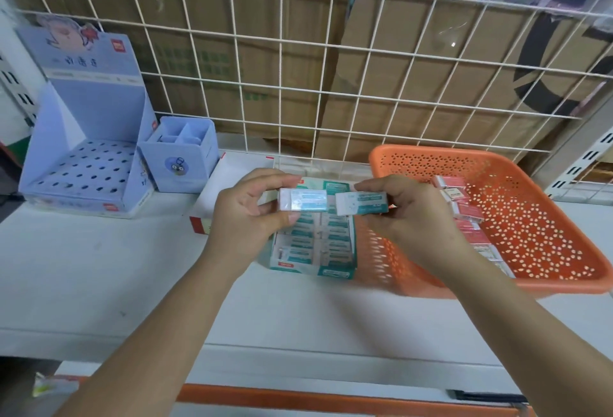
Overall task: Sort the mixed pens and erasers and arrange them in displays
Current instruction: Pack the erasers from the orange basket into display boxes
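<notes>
My left hand point(247, 209) pinches a teal-and-white eraser point(303, 199) between thumb and fingers. My right hand point(413, 207) grips a second teal-and-white eraser point(361, 203) beside it. Both erasers hover just above a teal display box point(313, 247) packed with rows of the same erasers. Red-wrapped erasers point(459, 204) lie along the left inner side of the orange perforated basket point(537, 217), to the right of my right hand. No pens are visible.
A pale blue pen display stand point(83, 151) with a perforated base stands at the far left, a blue compartment holder point(180, 151) next to it. A white-and-red box point(207, 204) lies behind my left hand. A wire grid point(331, 68) backs the shelf.
</notes>
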